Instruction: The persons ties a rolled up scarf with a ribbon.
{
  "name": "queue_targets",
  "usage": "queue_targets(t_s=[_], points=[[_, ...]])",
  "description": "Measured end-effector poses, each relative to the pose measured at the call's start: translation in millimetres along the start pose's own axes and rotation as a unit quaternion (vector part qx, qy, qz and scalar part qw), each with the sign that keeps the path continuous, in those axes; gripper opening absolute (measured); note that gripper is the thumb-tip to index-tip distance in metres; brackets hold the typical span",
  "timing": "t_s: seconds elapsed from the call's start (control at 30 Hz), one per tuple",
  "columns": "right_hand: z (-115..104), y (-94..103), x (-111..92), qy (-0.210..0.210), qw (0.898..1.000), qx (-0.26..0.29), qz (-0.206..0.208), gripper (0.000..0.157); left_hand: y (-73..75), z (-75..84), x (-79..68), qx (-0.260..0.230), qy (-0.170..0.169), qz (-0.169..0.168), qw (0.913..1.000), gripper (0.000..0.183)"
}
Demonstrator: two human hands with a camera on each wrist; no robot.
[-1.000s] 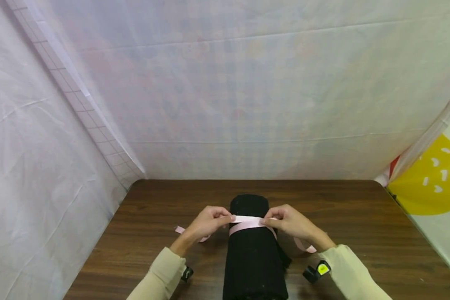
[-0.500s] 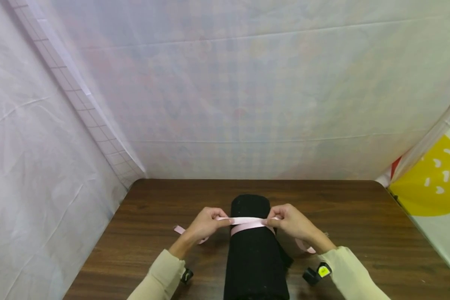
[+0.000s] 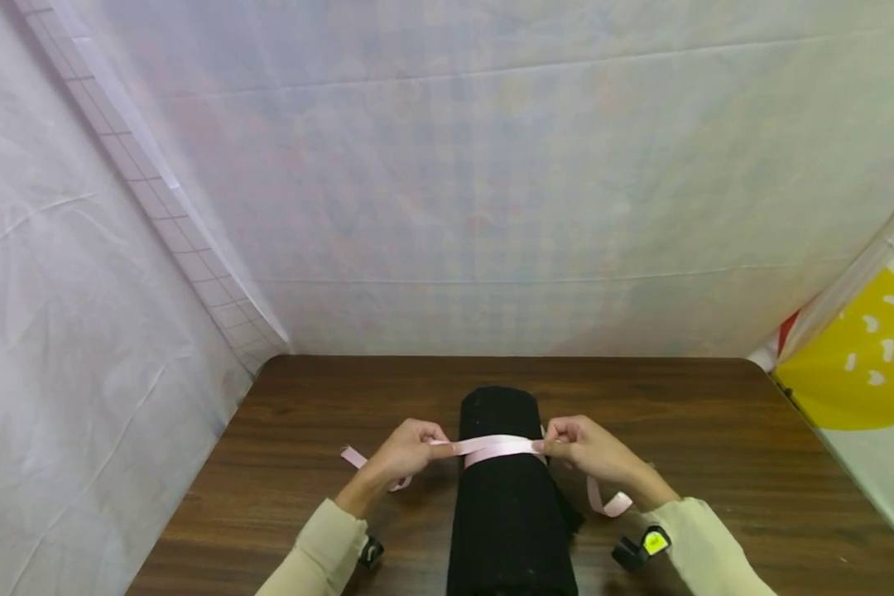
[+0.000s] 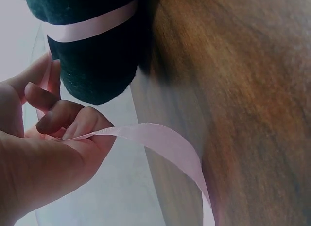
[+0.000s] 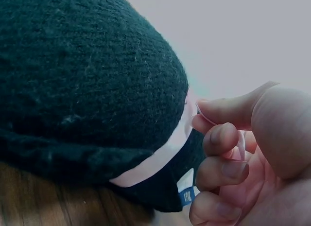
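Note:
A rolled black knit fabric point(image 3: 510, 521) lies lengthwise on the table, its far part wrapped by a pink ribbon point(image 3: 499, 448). The ribbon crosses over itself on top of the roll. On the left side my left hand point(image 3: 404, 455) pinches one end of the ribbon between thumb and fingers, and a loose tail point(image 4: 167, 146) trails from it onto the table. My right hand point(image 3: 592, 449) pinches the other end at the roll's right side, its remaining fingers curled. A ribbon tail point(image 3: 608, 502) hangs below that hand. A white and blue label point(image 5: 186, 194) shows at the roll's edge.
The brown wooden table point(image 3: 328, 397) has a pale curtain point(image 3: 492, 207) behind it and white sheeting point(image 3: 82, 331) on the left. A yellow shape point(image 3: 857, 356) stands beyond the right edge. Dark wrist straps sit by both cuffs.
Both hands have drawn slightly apart and toward me, the right one moving outward. The ribbon between them now stretches straighter across the roll, its crossing pulled closer.

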State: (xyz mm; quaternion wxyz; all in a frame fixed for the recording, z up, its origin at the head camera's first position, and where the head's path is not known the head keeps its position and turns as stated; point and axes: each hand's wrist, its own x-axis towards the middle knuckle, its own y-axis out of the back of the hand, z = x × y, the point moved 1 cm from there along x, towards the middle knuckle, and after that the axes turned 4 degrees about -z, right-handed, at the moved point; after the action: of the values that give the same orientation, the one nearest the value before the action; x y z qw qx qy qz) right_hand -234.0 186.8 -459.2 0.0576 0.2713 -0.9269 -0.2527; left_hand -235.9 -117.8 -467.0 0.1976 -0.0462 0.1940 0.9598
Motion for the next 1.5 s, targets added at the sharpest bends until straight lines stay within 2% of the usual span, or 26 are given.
queue_targets(t_s=[0.37, 0.53, 0.8, 0.93, 1.13, 1.27, 1.5], points=[[17, 1.1, -9, 0.007, 0.999, 0.048, -0.020, 0.039, 0.2, -6.4, -2.4, 0.008, -0.001, 0.005, 1.0000, 0.023], [26, 1.8, -10, 0.004, 0.999, 0.048, -0.012, 0.036, 0.6, -8.3, -1.4, 0.010, 0.000, 0.006, 0.9999, 0.023], [36, -2.9, -9, -0.006, 0.995, 0.097, -0.027, 0.029, 2.5, -10.7, -2.6, 0.009, 0.000, 0.002, 1.0000, 0.023], [33, -2.7, -9, -0.005, 0.996, 0.086, -0.014, 0.025, 3.5, -13.0, -0.5, -0.004, -0.001, 0.000, 1.0000, 0.021], [24, 0.7, -9, -0.007, 0.999, 0.034, 0.011, 0.022, 3.1, -12.2, 1.6, -0.026, -0.013, -0.016, 0.9994, 0.020], [19, 4.3, -12, -0.007, 1.000, 0.001, 0.019, 0.020, 1.4, -9.5, 0.2, -0.024, -0.024, -0.009, 0.9994, 0.021], [12, 8.2, -14, -0.005, 0.999, -0.022, 0.029, 0.014, -0.7, -7.5, -0.9, -0.012, -0.040, -0.002, 0.9991, 0.019]])
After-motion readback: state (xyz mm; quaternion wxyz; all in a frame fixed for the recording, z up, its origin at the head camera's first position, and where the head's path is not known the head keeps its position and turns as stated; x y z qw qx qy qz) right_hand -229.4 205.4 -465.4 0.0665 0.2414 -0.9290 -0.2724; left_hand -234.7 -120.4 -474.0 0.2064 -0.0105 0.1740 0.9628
